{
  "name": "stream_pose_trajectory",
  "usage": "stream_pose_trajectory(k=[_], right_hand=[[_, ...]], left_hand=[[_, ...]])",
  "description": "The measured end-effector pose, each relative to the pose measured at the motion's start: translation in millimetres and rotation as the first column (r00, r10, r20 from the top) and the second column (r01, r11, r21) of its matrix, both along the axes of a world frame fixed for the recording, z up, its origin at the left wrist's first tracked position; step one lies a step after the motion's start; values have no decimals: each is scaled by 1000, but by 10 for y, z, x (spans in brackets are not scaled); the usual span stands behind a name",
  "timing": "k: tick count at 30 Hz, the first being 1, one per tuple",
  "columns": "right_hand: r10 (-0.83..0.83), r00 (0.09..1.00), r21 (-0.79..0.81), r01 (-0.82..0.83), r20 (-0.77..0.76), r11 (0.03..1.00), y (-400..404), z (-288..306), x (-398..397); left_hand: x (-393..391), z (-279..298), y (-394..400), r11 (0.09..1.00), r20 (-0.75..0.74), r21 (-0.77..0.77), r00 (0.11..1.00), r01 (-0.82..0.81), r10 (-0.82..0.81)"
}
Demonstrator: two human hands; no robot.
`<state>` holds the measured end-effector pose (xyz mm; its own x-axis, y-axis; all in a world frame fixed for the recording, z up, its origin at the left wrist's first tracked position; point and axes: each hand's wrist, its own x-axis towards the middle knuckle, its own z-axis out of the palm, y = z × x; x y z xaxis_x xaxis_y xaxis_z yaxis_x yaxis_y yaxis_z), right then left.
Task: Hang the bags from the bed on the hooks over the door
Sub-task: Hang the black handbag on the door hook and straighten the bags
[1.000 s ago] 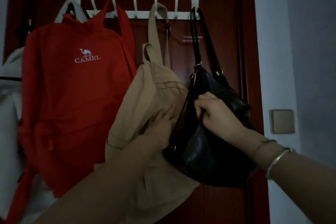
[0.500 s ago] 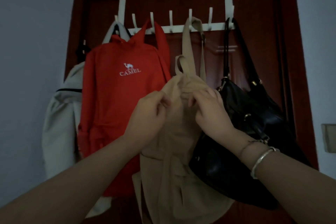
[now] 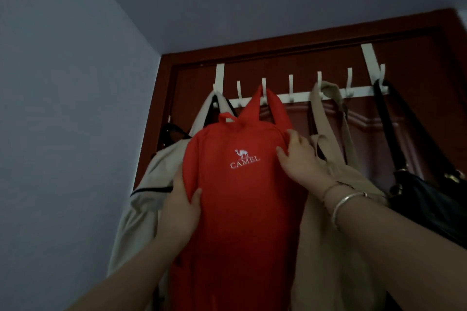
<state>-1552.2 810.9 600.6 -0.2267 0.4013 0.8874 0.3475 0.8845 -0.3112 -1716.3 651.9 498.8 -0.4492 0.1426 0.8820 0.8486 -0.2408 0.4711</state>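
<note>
Wall: a plain pale wall (image 3: pixel 63 134) on the left side.
Light bag: a cream bag (image 3: pixel 141 199) hangs at the far left of the rack, partly behind the red one.
Left hand: the left hand (image 3: pixel 180 209) grips the left edge of the red bag, thumb on the front, the other fingers hidden behind.
Red bag: a red backpack (image 3: pixel 242 204) with a white camel picture hangs by its strap on a hook, in the middle.
Right hand: the right hand (image 3: pixel 302 159) lies flat on the red bag's top right corner, fingers straight and close together.
Tan bag: a tan bag (image 3: pixel 336 235) hangs just right of the red one.
Black bag: a shiny black bag (image 3: pixel 427 204) hangs on the last hook.
Hook rack: a white hook rack (image 3: pixel 300 95) sits over the dark red door (image 3: pixel 353 58).
</note>
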Motion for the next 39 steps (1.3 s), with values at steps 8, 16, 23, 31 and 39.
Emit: stream_pose_trajectory(k=[8, 16, 23, 31, 39], right_hand=[[28, 999, -148, -31, -25, 988, 271, 303, -246], [71, 990, -276, -102, -122, 956, 408, 268, -149], [-141, 990, -209, 134, -20, 969, 210, 111, -213], [-203, 978, 331, 176, 50, 927, -422, -348, -661], [-225, 910, 397, 74, 349, 915, -621, -996, -1232]], left_hand=[[-431, 333, 209, 999, -82, 35, 996, 34, -31], [-585, 616, 262, 999, -165, -23, 986, 29, -32], [-725, 535, 277, 980, -157, -196, 986, 26, -57], [-763, 73, -286, 932, -187, 38, 914, -359, 360], [-1085, -249, -301, 803, -191, -456, 924, -382, 332]])
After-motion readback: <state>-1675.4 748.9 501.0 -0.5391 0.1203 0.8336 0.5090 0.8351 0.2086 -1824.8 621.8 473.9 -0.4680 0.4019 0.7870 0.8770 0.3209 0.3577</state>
